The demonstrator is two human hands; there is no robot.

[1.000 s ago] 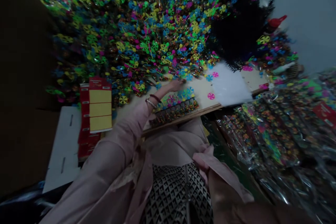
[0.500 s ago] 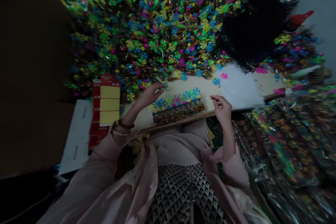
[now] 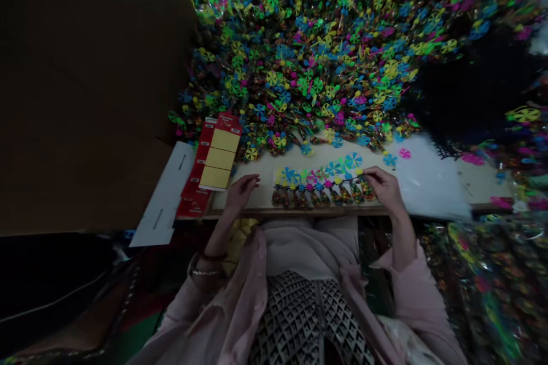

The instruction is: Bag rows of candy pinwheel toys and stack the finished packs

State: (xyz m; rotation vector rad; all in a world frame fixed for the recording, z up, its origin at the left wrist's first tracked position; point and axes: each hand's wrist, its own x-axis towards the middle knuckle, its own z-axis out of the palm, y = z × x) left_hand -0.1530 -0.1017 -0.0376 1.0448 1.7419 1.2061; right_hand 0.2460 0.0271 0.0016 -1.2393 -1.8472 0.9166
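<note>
A row of small toy fans [image 3: 319, 175] lies along the table's front edge, with blue, green, pink and yellow wheels. Below the wheels hang clear tubes of coloured candy [image 3: 319, 198], and a thin black strip [image 3: 350, 178] crosses the row. At its right end my right hand [image 3: 385, 187] pinches the strip beside a yellow knob. My left hand [image 3: 240, 194] is apart from the row, to its left, its fingers curled together; whatever sits between the fingertips, if anything, is too small to make out.
Behind the row rises a big heap of candy fans [image 3: 299, 63]. Red and yellow cards [image 3: 220, 151] lie on the left, near a white board [image 3: 165, 197] and a large brown box [image 3: 85, 97]. Clear plastic bags [image 3: 432, 182] and a black tangled pile [image 3: 475, 91] are on the right.
My left hand has come down from the heap's edge to the row's left side. My right hand has closed on the strip at the row's right end. The view has turned left.
</note>
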